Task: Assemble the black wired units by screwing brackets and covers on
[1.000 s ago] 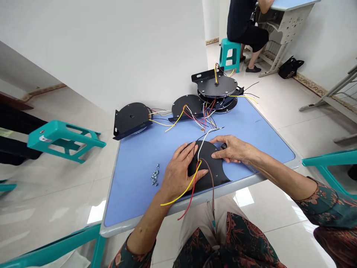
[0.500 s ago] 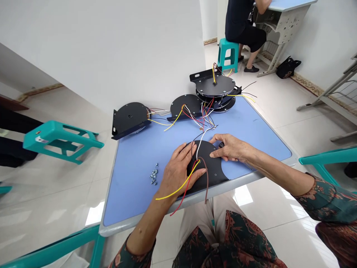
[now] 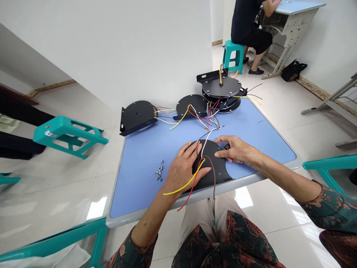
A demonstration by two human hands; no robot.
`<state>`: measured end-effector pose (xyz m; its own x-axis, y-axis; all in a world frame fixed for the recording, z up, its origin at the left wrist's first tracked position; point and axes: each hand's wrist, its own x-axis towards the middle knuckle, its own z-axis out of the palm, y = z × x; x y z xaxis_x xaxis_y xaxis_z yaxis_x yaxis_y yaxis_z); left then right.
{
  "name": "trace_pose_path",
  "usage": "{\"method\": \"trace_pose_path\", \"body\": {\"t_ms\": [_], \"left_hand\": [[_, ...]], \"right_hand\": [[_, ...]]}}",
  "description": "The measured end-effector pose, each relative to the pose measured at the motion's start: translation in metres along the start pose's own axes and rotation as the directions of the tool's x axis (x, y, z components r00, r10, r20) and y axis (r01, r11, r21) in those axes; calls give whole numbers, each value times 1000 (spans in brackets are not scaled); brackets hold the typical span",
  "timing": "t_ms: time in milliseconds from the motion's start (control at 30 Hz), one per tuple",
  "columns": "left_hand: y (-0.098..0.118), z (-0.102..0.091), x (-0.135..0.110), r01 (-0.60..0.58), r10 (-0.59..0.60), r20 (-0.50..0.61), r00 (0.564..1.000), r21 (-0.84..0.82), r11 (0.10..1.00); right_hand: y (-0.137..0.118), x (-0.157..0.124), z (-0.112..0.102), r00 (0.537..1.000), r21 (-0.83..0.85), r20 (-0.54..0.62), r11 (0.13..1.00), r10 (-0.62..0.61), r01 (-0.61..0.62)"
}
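A black round metal plate (image 3: 216, 169) lies near the front edge of the blue table (image 3: 145, 156). Yellow, red, brown, white and black wires come out of its middle. My left hand (image 3: 182, 169) lies flat on the plate's left side, fingers stretched out, with the yellow and red wires running across it. My right hand (image 3: 237, 150) rests on the plate's upper right edge, its fingers curled round a small dark object I cannot make out.
A small heap of screws (image 3: 158, 174) lies left of my left hand. Three more black wired units (image 3: 138, 116) (image 3: 192, 106) (image 3: 221, 89) stand along the table's far side. Teal stools (image 3: 67, 136) flank the table. Another person (image 3: 251, 22) sits at a desk far behind.
Both hands keep their places on the plate. The loose wire ends have shifted slightly and the view has moved a little.
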<state>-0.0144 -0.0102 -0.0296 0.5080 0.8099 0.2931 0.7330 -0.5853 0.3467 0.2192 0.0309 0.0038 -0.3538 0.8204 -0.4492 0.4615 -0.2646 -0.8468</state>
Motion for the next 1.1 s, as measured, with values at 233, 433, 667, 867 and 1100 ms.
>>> {"method": "trace_pose_path", "body": {"t_ms": [233, 433, 667, 867, 1100], "left_hand": [[9, -4, 2, 29, -29, 16, 999, -9, 1000], [10, -4, 6, 70, -71, -48, 996, -24, 997], [9, 4, 6, 114, -120, -79, 990, -84, 990], [8, 10, 6, 98, -106, -93, 990, -78, 992], [10, 9, 7, 95, -107, -116, 987, -107, 990]], "right_hand": [[-32, -27, -11, 868, -426, -366, 890, -335, 164], [-119, -36, 29, 512, -805, -206, 442, -834, 397], [-149, 43, 119, 748, -859, 489, -102, -448, 501], [-133, 72, 136, 791, -860, 501, -101, -351, 500], [-129, 70, 142, 800, -867, 484, -72, -355, 493]]}}
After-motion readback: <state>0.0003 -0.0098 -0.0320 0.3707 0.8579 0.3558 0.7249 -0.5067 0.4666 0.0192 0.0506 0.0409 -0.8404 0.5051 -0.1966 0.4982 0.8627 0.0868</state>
